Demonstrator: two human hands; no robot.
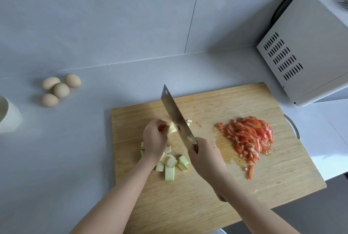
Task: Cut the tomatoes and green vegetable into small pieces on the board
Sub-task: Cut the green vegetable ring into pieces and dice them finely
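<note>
Lying left of centre on the wooden cutting board (207,196), the zucchini (170,166) is partly cut: chunks are gathered under the wrist, and one piece is pinched by the curled fingers of the left hand (155,139) just beside the cleaver (177,118), whose handle is wrapped tightly by the right hand (206,155). The tomatoes (250,137) are already reduced to a heap of slivers on the board's right, so only the coarser zucchini chunks are judged left to cut. Four eggs (59,88) are seen well apart on the counter (75,149).
</note>
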